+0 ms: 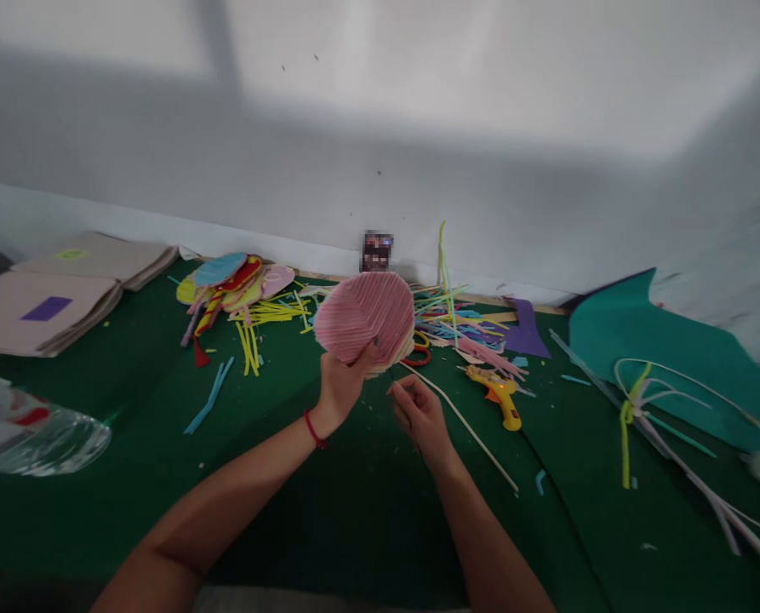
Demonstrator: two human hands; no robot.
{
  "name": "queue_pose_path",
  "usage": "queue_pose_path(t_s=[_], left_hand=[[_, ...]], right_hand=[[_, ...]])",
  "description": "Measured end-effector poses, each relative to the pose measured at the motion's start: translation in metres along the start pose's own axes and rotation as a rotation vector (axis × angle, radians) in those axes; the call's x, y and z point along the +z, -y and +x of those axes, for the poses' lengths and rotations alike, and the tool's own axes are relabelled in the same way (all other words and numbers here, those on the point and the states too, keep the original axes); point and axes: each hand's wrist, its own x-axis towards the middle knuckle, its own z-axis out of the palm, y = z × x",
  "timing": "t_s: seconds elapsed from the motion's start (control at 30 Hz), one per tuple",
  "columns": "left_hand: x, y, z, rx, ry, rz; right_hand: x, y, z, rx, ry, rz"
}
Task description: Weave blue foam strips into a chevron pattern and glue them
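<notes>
My left hand (343, 385) grips the lower edge of a round pink striped fan-like disc (363, 315), its thumb lying on the front face. The disc is held up above the green table, its stripes meeting in slanted lines, with a cream edge showing at the lower right. Just below and right of it, my right hand (420, 415) is closed, thumb and forefinger pinched together. Whatever lies between those fingertips, if anything, is too small to make out. Behind the disc, scissors (421, 351) with red and yellow handles are partly hidden.
Right of my hands lie a yellow glue gun (500, 393) with its cord and a thin pale stick (472, 427). Colourful strips (465, 328) are heaped behind. A plastic bottle (41, 430) and cardboard stacks (41, 306) are left; teal sheet (673, 358) stands right.
</notes>
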Motion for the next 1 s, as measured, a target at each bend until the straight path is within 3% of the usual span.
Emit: queue_pose_path(t_s=[0.17,0.3,0.4,0.7,0.9,1.0], left_hand=[[0.002,0.0,0.003,-0.151,0.051,-0.097],[0.003,-0.001,0.0,-0.175,0.051,-0.126],[0.004,-0.001,-0.003,-0.168,0.05,-0.123],[0.002,-0.006,-0.001,-0.158,0.063,-0.197],[0.004,-0.01,0.005,-0.296,0.154,-0.49],[0.005,-0.01,0.007,-0.382,0.135,-0.606]], right_hand=[[-0.004,-0.008,-0.003,-0.24,-0.178,-0.413],[-0.007,-0.013,-0.005,-0.356,-0.257,-0.628],[-0.004,-0.011,-0.005,-0.303,-0.245,-0.523],[-0.003,0.002,-0.002,-0.029,-0.015,0.008],[-0.009,0.001,-0.001,-0.052,0.018,0.051],[-0.01,0.002,0.0,-0.068,0.018,0.014]])
